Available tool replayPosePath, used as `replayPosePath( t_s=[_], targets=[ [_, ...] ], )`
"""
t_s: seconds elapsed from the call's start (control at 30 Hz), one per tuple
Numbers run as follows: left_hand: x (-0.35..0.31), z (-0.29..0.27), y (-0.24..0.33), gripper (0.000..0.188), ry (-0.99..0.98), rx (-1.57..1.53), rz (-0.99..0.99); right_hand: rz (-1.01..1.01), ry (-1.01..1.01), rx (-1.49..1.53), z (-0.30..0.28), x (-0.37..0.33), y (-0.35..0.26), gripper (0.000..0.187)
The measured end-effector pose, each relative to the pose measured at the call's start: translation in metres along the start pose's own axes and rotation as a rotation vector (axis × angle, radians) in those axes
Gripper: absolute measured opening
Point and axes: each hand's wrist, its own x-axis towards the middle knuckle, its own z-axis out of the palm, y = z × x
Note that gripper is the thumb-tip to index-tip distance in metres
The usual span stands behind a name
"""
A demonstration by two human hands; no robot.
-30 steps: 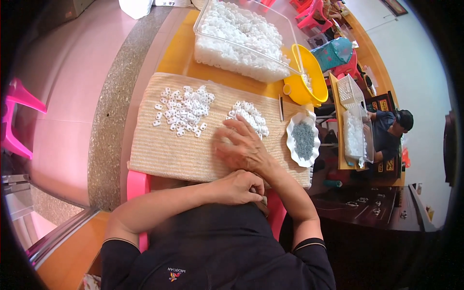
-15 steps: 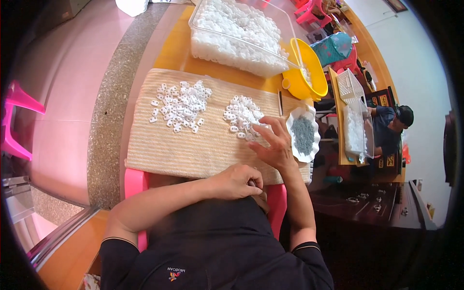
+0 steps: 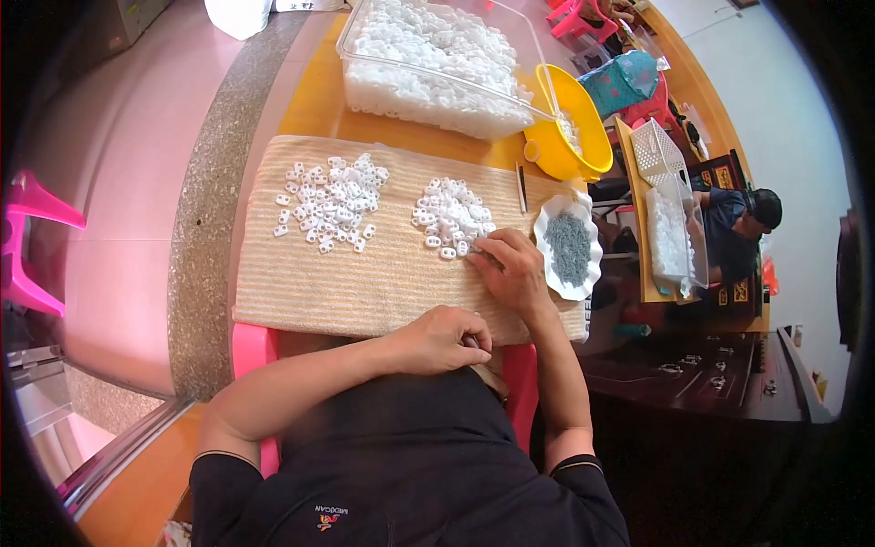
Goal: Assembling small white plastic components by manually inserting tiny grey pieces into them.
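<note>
My right hand (image 3: 512, 271) is over the cloth (image 3: 392, 283) with its fingertips drawn together, at the lower right edge of a small pile of white plastic two-holed pieces (image 3: 450, 214). What sits in that pinch is too small to make out. In front of my lap, my left hand (image 3: 442, 341) is curled closed. Its contents, if any, are hidden. A larger pile of the same white pieces (image 3: 337, 196) lies further left on the cloth. Just right of my right hand stands a white scalloped dish (image 3: 592, 264) of small grey parts (image 3: 571, 248).
Beyond the cloth stand a big clear tub (image 3: 437, 82) of white pieces and a yellow bucket (image 3: 591, 137). Slim tweezers-like tools (image 3: 521, 189) lie beside the dish. At right, a person (image 3: 734, 223) sits near another clear bin (image 3: 670, 242). A pink stool (image 3: 36, 242) stands left.
My right hand has moved from spread fingers over the small pile to a pinch at its near right edge. The left hand stays closed in much the same place. The view has shifted slightly.
</note>
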Motion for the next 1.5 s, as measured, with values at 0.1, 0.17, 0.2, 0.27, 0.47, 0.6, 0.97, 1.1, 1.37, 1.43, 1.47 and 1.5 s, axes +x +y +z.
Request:
replayPosePath(
  t_s=[0.1,0.17,0.2,0.27,0.47,0.6,0.97,1.1,1.37,1.43,1.47,1.5],
  targets=[
    [0.000,-0.003,0.000,0.016,-0.057,-0.006,-0.053,0.075,-0.006,0.107,-0.003,0.001,-0.005,0.023],
    [0.000,-0.004,0.002,0.016,-0.053,0.009,-0.068,0.132,-0.018,0.174,-0.003,0.003,-0.008,0.023],
    [0.000,-0.004,0.003,0.017,-0.049,0.023,-0.083,0.103,0.003,0.181,-0.002,0.005,-0.008,0.024],
    [0.001,-0.005,0.004,0.018,-0.048,0.017,-0.082,0.073,0.024,0.190,-0.001,0.008,-0.009,0.024],
    [0.001,-0.002,-0.003,0.014,0.030,-0.027,-0.012,0.118,-0.092,0.097,0.005,0.019,-0.020,0.021],
    [0.002,-0.002,-0.002,0.015,0.026,-0.032,-0.009,0.105,-0.090,0.006,0.009,0.021,-0.020,0.016],
    [0.005,-0.006,-0.006,0.015,0.081,-0.252,-0.080,0.092,0.054,0.149,0.011,0.014,-0.016,0.015],
    [0.006,-0.010,-0.005,0.011,0.252,-0.486,-0.110,0.310,0.106,0.391,0.006,-0.001,-0.015,0.011],
    [0.009,-0.011,0.003,0.018,0.516,-0.750,-0.100,0.567,0.092,0.614,-0.006,-0.028,-0.034,0.010],
    [0.009,-0.010,0.002,0.019,0.506,-0.766,-0.093,0.407,0.045,0.423,-0.006,-0.028,-0.045,0.010],
    [0.009,-0.009,0.001,0.020,0.501,-0.783,-0.085,0.401,0.066,0.451,-0.005,-0.029,-0.048,0.011],
    [0.009,-0.009,0.000,0.020,0.495,-0.781,-0.085,0.403,0.071,0.447,-0.004,-0.031,-0.048,0.011]
  ],
)
